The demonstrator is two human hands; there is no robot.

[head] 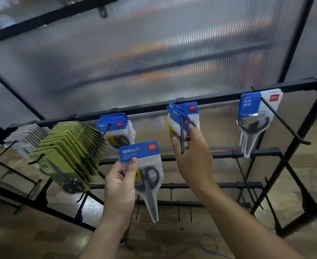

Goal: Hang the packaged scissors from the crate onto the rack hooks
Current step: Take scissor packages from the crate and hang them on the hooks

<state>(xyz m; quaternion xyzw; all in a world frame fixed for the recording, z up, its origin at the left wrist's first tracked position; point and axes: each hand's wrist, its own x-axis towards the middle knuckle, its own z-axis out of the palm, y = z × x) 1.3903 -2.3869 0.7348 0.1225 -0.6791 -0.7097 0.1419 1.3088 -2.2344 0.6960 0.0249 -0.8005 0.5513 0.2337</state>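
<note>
Though not yet on a hook, the packaged scissors (144, 174) hangs before the rack (219, 98), pinched at its blue card header by the left hand (119, 186), thumb in front. Right hand (191, 156) reaches up to the middle hook (182, 131), thumb before and fingers behind the hung packs (193, 109). Pouches frosted, tapering; black loop handles inside. Rack: thin black metal bars. Ribbed translucent panel (154, 43) behind.

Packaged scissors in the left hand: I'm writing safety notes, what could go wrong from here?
The right hand pinches the hanging packs on the hook; a tug might slide them off its tip. The left hand holds the packaged scissors by one edge, so it may twist and miss the hook.
</note>
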